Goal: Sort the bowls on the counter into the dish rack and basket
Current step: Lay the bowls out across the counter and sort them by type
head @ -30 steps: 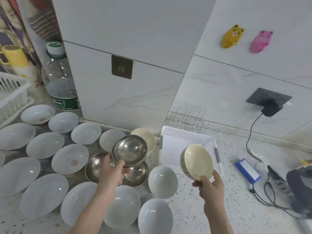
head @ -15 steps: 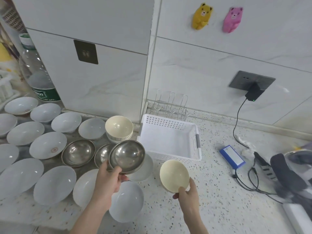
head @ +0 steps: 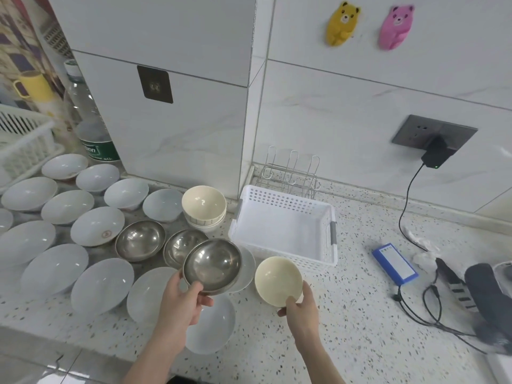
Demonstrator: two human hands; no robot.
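White basket (head: pixel 285 234), cream bowl (head: pixel 278 279), speckled counter (head: pixel 360 314).

In my left hand (head: pixel 181 302) the steel bowl (head: pixel 212 266) is brushed metal with a dull sheen; the cream bowl (head: pixel 278 280) my right hand (head: pixel 300 306) grips looks smooth, matt plastic. At twelve o'clock the white basket (head: pixel 285 209) is perforated plastic before a shiny wire rack (head: pixel 291 173), on a speckled stone counter (head: pixel 360 314); from nine o'clock spread glossy white bowls (head: pixel 55 268).

A water bottle (head: pixel 94 126) stands far left; a blue box (head: pixel 394 264) lies near the charger (head: pixel 437 156); two bear hooks (head: pixel 343 23) hang above.
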